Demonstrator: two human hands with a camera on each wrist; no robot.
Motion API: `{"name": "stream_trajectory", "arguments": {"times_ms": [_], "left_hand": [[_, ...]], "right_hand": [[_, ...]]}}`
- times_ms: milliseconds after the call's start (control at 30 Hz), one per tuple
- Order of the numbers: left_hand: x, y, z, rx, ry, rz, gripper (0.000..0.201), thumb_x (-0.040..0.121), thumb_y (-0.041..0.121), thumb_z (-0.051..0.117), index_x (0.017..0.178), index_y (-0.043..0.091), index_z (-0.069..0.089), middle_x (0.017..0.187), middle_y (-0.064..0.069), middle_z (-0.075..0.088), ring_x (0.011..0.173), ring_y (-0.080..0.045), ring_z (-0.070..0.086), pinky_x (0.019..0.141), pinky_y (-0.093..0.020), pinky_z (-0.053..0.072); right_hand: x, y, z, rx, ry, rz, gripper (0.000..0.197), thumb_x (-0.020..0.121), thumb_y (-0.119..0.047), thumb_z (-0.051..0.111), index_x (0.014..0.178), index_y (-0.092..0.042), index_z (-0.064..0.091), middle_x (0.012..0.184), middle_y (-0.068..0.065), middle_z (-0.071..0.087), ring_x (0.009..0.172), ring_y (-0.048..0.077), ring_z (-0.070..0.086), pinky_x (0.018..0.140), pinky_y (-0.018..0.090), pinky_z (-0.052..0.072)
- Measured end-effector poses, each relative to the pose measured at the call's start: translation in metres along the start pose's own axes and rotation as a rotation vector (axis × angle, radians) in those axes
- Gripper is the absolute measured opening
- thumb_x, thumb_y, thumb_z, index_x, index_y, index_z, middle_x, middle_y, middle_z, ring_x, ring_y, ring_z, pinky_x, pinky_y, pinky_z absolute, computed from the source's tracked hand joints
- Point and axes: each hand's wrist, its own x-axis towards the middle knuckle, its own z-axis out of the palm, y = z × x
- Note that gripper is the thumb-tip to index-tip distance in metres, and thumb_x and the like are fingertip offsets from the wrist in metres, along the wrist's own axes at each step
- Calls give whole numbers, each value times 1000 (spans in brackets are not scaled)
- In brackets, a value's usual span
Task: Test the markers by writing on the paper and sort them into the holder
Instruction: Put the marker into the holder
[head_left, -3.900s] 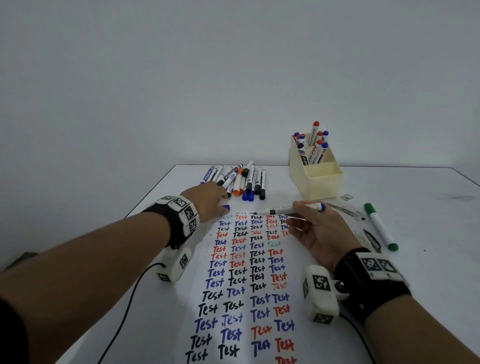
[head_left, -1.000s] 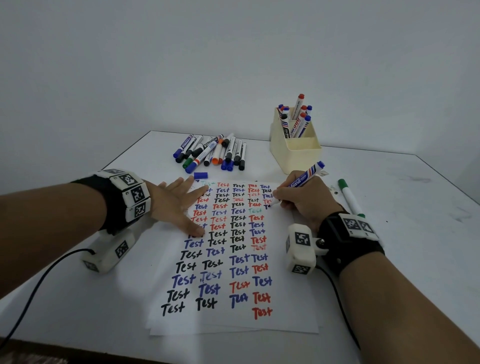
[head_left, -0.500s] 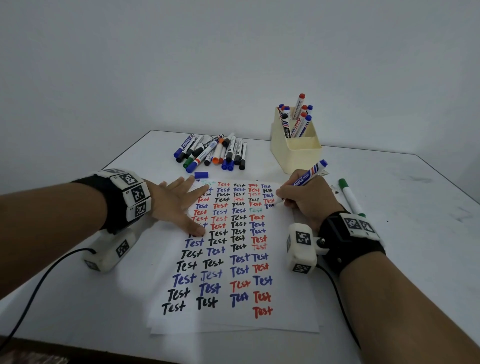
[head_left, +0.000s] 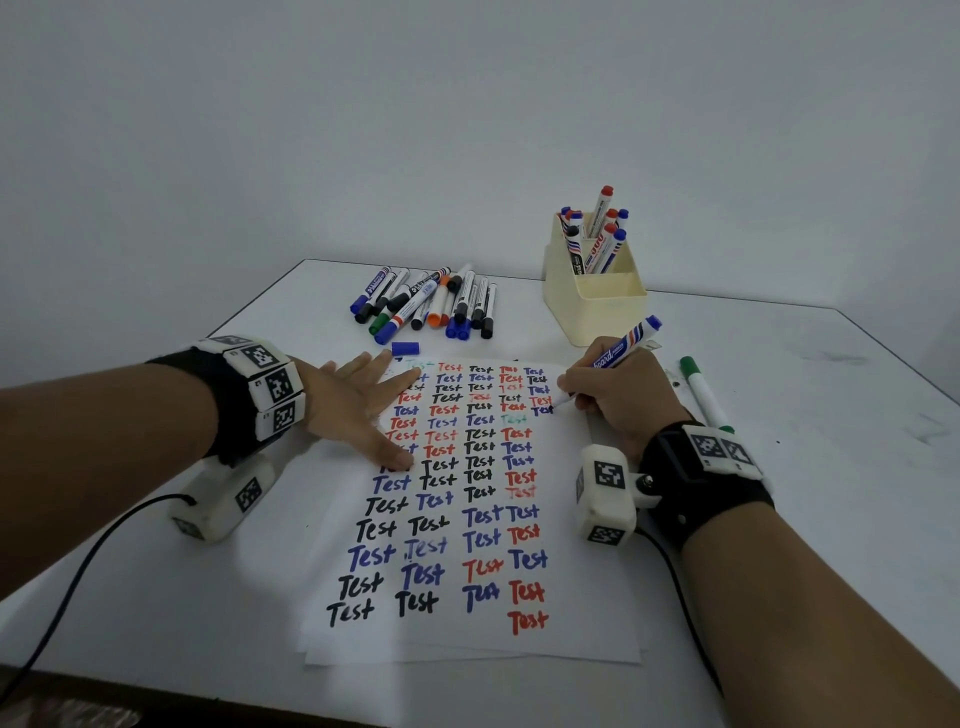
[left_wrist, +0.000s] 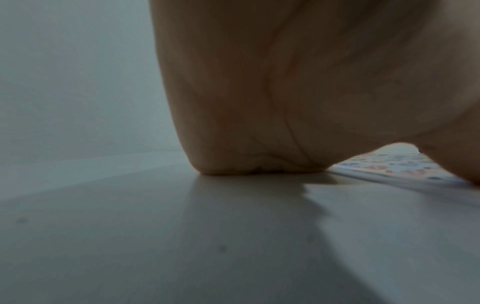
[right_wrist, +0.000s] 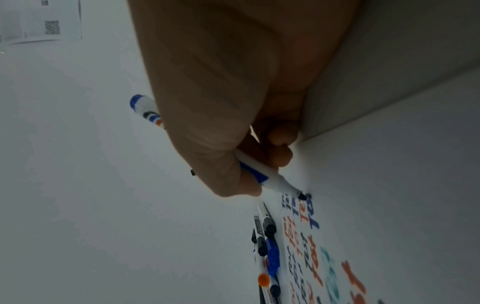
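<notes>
My right hand (head_left: 613, 400) grips an uncapped blue marker (head_left: 621, 349) like a pen, tip touching the paper (head_left: 571, 587) at a fresh blue "Test" in the right column. In the right wrist view the blue marker (right_wrist: 265, 174) has its dark tip on the paper (right_wrist: 363, 226). My left hand (head_left: 358, 410) lies flat with spread fingers on the paper's left edge. The marker's blue cap (head_left: 405, 348) lies just above the paper. A cream holder (head_left: 597, 306) at the back right has several markers standing in its rear compartment. The left wrist view shows only my palm (left_wrist: 285, 92) against the table.
A pile of loose markers (head_left: 431, 306) lies at the back centre of the white table (head_left: 831, 467). A green marker (head_left: 704, 392) lies right of my right hand. The table's near edge runs along the lower left, with a cable (head_left: 78, 571) trailing from my left wrist.
Since 3.9 s ago my left hand left the cap and flattened on the paper, and my right hand brought the marker down. Over the last second the tip has moved slightly right while writing.
</notes>
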Motion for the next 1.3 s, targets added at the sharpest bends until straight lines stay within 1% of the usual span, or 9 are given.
{"name": "stream_trajectory", "arguments": {"times_ms": [233,400,500,633,833,933,1100,1200,1300], "left_hand": [[0,-1,0,8,-6,2,150,32,110,38,148,44,-30,159,1,-37,149,-24,-27,122,-54,-7],[3,-4,1,-4,9,12,147,36,109,39,148,45,-29,159,1,-37,149,-23,-27,121,-53,-8],[2,-4,2,-21,36,18,146,36,108,40,149,45,-27,160,2,-36,149,-22,-26,122,-51,-8],[2,-5,3,-154,146,35,150,32,104,52,155,39,-1,167,3,-11,154,-23,-1,124,-51,7],[5,-7,-8,-406,504,-11,71,87,67,55,135,23,26,142,-2,42,120,-18,50,99,-32,41],[7,-15,-20,-384,635,-23,62,89,59,62,135,26,36,133,4,49,108,-15,56,92,-34,47],[16,-13,-35,-130,619,-68,31,97,41,53,122,23,59,128,1,52,110,-18,55,99,-37,46],[19,-7,-43,-75,621,-34,34,100,39,51,130,26,61,119,1,55,107,-18,57,97,-37,47],[23,-1,-46,-26,607,-12,27,99,36,53,116,24,70,112,1,63,101,-19,60,91,-38,51]], "right_hand": [[1,0,0,51,48,0,11,82,-8,77,76,-13,68,61,3,66,58,13,59,61,31,49],[-3,-4,2,418,56,68,14,85,-3,81,92,-6,70,86,12,73,78,20,73,81,32,61],[-5,-7,6,596,1,84,11,87,5,74,95,1,68,93,15,72,90,26,73,82,30,61],[-2,-9,8,816,-36,148,10,97,7,54,95,6,63,91,20,64,89,34,67,78,35,65],[-2,-10,7,800,-8,124,14,96,8,58,99,-6,59,96,24,71,89,34,72,77,36,64],[-4,-9,7,817,-19,108,17,93,12,61,94,-5,59,104,30,72,98,39,73,81,36,64],[-7,-13,6,878,-77,108,16,96,11,51,93,-1,61,97,28,73,95,40,74,90,43,61],[-9,-15,5,864,-90,96,15,96,11,52,94,0,62,95,27,72,94,41,74,88,41,62],[-10,-15,4,806,-97,89,13,94,11,58,96,-1,64,100,30,71,94,41,74,82,36,64]]}}
